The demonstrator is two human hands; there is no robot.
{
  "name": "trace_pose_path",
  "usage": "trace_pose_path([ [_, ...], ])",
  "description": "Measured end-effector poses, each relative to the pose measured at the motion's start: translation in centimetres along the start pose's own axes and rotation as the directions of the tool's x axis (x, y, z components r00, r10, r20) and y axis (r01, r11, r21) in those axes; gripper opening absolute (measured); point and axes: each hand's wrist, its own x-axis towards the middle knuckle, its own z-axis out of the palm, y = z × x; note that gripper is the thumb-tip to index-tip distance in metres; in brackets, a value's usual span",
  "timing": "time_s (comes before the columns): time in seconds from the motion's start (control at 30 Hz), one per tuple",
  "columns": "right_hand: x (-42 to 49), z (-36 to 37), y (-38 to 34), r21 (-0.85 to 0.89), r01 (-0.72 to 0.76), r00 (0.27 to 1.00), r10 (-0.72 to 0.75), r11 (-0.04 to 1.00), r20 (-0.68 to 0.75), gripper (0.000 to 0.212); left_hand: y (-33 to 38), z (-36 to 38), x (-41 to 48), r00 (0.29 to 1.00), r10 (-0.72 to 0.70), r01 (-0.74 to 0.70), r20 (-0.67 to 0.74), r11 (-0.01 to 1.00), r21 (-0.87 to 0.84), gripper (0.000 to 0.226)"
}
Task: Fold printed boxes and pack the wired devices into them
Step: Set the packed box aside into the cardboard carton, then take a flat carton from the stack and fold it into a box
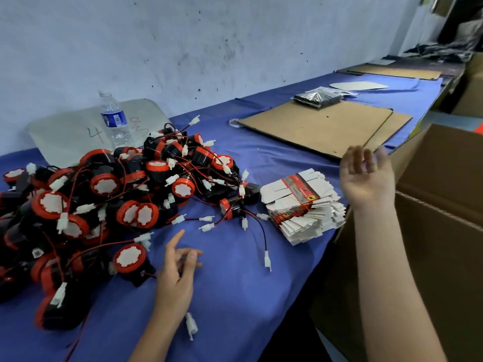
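Observation:
A big pile of black and red wired devices (109, 194) with white connectors covers the left of the blue table (235, 283). To its right lies a stack of flat printed boxes (303, 205), white with red and black print. My left hand (177, 273) hovers over the cloth near the pile's front edge, fingers apart, holding nothing. My right hand (366, 176) is raised above the table edge, right of the box stack, palm open and empty.
A large open cardboard carton (439, 205) stands off the table's right edge. Flat cardboard sheets (321, 124) lie further back, with a dark plastic packet (317, 96) on them. A water bottle (115, 118) stands by the wall behind the pile.

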Motion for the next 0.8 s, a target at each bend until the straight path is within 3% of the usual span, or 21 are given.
trace_pose_path([
  [0.03,0.3,-0.4,0.6,-0.202,0.049,0.999,-0.044,0.978,0.028,0.013,0.1,0.0,0.0,1.000,-0.007,0.007,0.005,1.000,0.005,0.041],
  [0.07,0.6,-0.7,1.0,-0.546,0.127,0.992,-0.109,0.828,0.065,0.009,0.2,0.0,-0.1,1.000,-0.014,0.013,0.010,1.000,0.011,0.041],
  [0.1,1.4,-1.6,1.9,-0.829,0.206,0.978,-0.136,0.520,0.158,0.004,0.2,0.0,-0.1,1.000,-0.020,0.020,0.012,1.000,0.017,0.041],
  [0.13,2.1,-2.4,2.5,-0.957,0.266,0.962,-0.093,0.116,0.256,0.012,0.3,0.0,-0.1,1.000,-0.024,0.024,0.011,0.999,0.022,0.041],
  [0.17,2.8,-3.3,3.0,-0.930,0.300,0.952,0.002,-0.214,0.307,0.025,0.3,0.0,-0.1,1.000,-0.026,0.025,0.009,0.999,0.027,0.040],
  [0.2,3.2,-3.7,3.4,-0.861,0.299,0.954,0.102,-0.411,0.283,0.036,0.4,-0.1,-0.2,1.000,-0.024,0.024,0.007,0.999,0.031,0.039],
  [0.27,3.7,-3.5,3.6,-0.736,0.303,0.950,0.249,-0.606,0.186,0.046,0.4,-0.1,-0.2,1.000,-0.025,0.024,0.006,0.999,0.039,0.039],
  [0.37,4.8,-2.1,2.9,-0.557,0.377,0.910,0.408,-0.740,0.075,0.047,0.4,-0.1,-0.1,0.999,-0.040,0.039,0.011,0.998,0.057,0.039],
  [0.47,5.9,-0.5,2.0,-0.430,0.454,0.861,0.509,-0.780,-0.015,0.051,0.3,0.0,-0.1,0.999,-0.040,0.038,0.021,0.995,0.093,0.043],
  [0.6,7.2,0.8,1.2,-0.274,0.545,0.799,0.590,-0.792,-0.118,0.061,0.0,-0.1,-0.1,0.998,-0.049,0.044,0.032,0.992,0.120,0.046],
  [0.8,7.3,1.3,1.8,-0.030,0.650,0.755,0.650,-0.759,-0.082,0.068,-0.1,-0.1,-0.1,0.998,-0.054,0.048,0.037,0.989,0.138,0.048],
])
